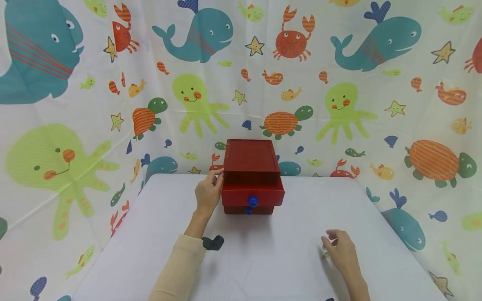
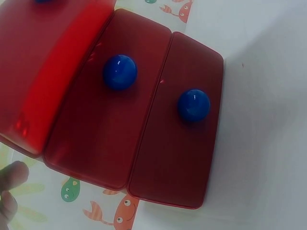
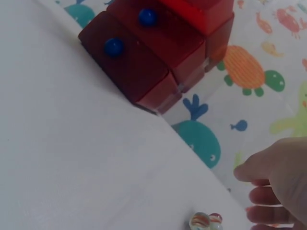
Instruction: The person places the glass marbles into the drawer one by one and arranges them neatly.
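Observation:
A red drawer cabinet (image 1: 250,155) stands at the back of the white table, its top drawer (image 1: 253,196) pulled out. The two lower drawers with round blue knobs (image 2: 120,72) are closed in the left wrist view. My left hand (image 1: 209,191) rests its fingertips at the cabinet's left side, beside the open drawer. Front right, my right hand (image 1: 342,251) hovers above the table with loosely bent fingers and nothing held. Close to it, a few clear glass marbles (image 3: 199,221) with coloured swirls lie on the tabletop; the head view shows them small, beside the thumb.
The white table (image 1: 286,259) reaches to a curtain (image 1: 241,83) printed with sea animals, which rises behind it and along both sides. A dark strap piece (image 1: 213,243) sits at my left wrist.

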Tool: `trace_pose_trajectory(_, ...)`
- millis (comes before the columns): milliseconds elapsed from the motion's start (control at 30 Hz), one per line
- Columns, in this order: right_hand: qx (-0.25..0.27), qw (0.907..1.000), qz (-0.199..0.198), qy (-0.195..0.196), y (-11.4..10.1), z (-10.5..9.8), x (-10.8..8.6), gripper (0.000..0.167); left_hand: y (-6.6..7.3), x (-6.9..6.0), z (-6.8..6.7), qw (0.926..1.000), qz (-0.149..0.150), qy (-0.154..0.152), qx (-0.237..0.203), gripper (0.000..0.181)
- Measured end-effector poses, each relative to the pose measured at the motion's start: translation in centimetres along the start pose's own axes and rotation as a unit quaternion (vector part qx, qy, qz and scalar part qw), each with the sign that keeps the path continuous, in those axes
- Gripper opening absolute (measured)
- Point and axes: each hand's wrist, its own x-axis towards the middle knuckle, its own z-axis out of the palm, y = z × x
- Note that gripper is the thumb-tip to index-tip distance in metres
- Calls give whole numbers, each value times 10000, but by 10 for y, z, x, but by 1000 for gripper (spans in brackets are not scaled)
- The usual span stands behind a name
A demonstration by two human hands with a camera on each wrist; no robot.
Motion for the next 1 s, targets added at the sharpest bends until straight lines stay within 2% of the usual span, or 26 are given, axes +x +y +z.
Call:
trace_pose_trajectory(467, 7, 9982, 291, -524, 14, 7, 1, 37, -1, 0, 1, 10000, -40, -71, 27, 16)
trace_pose_trajectory(1000, -190, 9941, 495, -943, 14, 12, 0, 29, 1, 0, 0, 10000, -21, -2, -61, 16)
